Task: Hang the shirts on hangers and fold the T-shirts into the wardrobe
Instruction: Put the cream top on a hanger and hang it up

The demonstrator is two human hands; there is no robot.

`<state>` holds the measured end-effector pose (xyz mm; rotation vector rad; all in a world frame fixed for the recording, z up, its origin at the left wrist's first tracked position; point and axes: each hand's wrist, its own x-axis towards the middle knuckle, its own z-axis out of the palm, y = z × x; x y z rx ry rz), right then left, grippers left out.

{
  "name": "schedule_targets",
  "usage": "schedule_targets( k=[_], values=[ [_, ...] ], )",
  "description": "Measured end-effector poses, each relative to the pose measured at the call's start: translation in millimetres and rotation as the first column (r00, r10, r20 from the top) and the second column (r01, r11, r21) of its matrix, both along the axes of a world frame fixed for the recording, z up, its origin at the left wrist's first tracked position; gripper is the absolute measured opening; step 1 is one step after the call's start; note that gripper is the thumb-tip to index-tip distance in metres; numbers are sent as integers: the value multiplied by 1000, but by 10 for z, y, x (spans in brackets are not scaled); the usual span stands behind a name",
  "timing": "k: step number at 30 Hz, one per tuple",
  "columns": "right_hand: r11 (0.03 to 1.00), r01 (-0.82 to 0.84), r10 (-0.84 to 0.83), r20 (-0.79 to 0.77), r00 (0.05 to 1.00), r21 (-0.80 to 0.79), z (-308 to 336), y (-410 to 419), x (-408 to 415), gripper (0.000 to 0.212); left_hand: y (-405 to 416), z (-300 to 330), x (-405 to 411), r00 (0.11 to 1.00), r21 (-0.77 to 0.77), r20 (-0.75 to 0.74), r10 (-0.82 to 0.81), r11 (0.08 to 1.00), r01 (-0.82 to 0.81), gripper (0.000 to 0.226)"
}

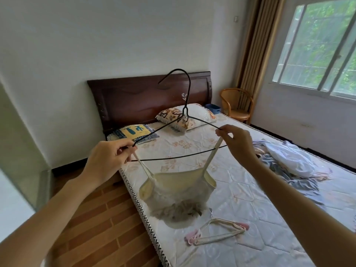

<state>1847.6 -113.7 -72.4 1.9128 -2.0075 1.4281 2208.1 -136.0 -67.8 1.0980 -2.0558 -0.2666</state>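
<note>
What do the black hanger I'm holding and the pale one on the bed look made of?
Black hanger: thin, matte wire, probably coated metal, twisted at the neck. Pale hanger on the mattress: thicker cream rod with pink ends, likely plastic or coated wire.

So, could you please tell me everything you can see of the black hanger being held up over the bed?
The black hanger looks like thin wire: a curved hook on top, a twisted neck, two sloping shoulders and a slightly bowed bottom bar. It is held upright above the mattress. The left hand pinches one shoulder end, the right hand the other, each pressing a strap of the cream camisole against it.
</note>
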Motion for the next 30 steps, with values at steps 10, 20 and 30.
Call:
schedule_targets(
  k=[10,20,30],
  values=[
    [979,-188,182,-67,981,-82,-118,-502,430,20,233,-66,291,882,-110,120,456,889,-445,13],
    [934,-342,345,16,938,-100,-239,-1045,1127,18,85,-104,774,757,-153,82,648,759,-633,24],
    [923,-372,373,-3,928,-98,-122,-1852,1965,20,-657,-193,1519,676,-165,1,737,667,-727,24]
  ],
)
